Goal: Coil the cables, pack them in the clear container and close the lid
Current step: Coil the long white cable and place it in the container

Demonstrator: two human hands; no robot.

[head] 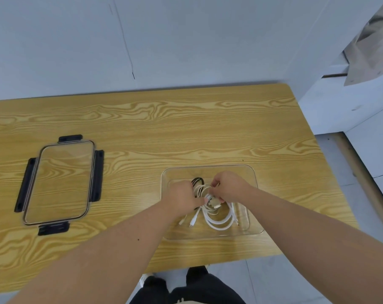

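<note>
Bright, even light, soft shadows, slight blur, wide-angle bending at edges.

There are no words, numbers, labels or signs to read here. The lid (58, 183), the clear container (208, 166), the cables (221, 222) and the wooden table (186, 128) all have no writing on them.

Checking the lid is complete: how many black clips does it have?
4 clips on the lid: far edge, left edge, right edge, near edge. None looks hidden.
</note>
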